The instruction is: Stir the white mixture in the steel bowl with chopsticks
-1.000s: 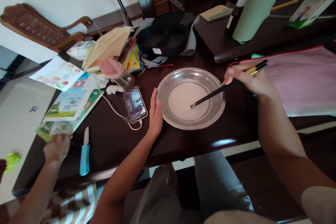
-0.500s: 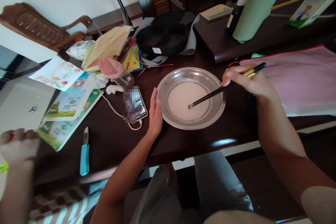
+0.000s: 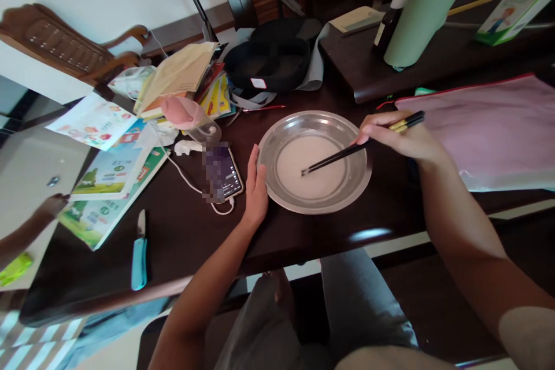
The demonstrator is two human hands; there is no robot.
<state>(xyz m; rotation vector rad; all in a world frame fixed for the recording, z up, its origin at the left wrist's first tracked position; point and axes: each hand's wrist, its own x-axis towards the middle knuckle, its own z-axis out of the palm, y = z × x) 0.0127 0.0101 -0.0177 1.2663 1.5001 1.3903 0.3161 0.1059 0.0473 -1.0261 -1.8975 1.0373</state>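
A round metal basin (image 3: 358, 185) stands on the dark table, with a milky white liquid (image 3: 316, 156) in its bottom. My left hand (image 3: 256, 193) grips the basin's left side, its fingers along the outer wall and its thumb at the rim. Over the right rim, my right hand (image 3: 401, 136) is closed around a pair of black chopsticks (image 3: 333, 158) with gold bands near their upper ends. The chopsticks slant down to the left, held close together, and their tips are in the liquid near the middle of the basin.
Left of the basin lie a charging phone (image 3: 223, 170), a clear cup with a pink lid (image 3: 186, 114) and a turquoise knife (image 3: 139, 254), blade exposed. Another person's hand (image 3: 56, 205) touches the booklets (image 3: 108, 173). Behind sits a black case (image 3: 269, 63); a pink pouch (image 3: 498, 133) lies right.
My right hand and the chopsticks have shifted slightly left, their tips moving through the liquid. My left hand stays put. The other person's arm at far left has changed position, and the phone's screen has darkened.
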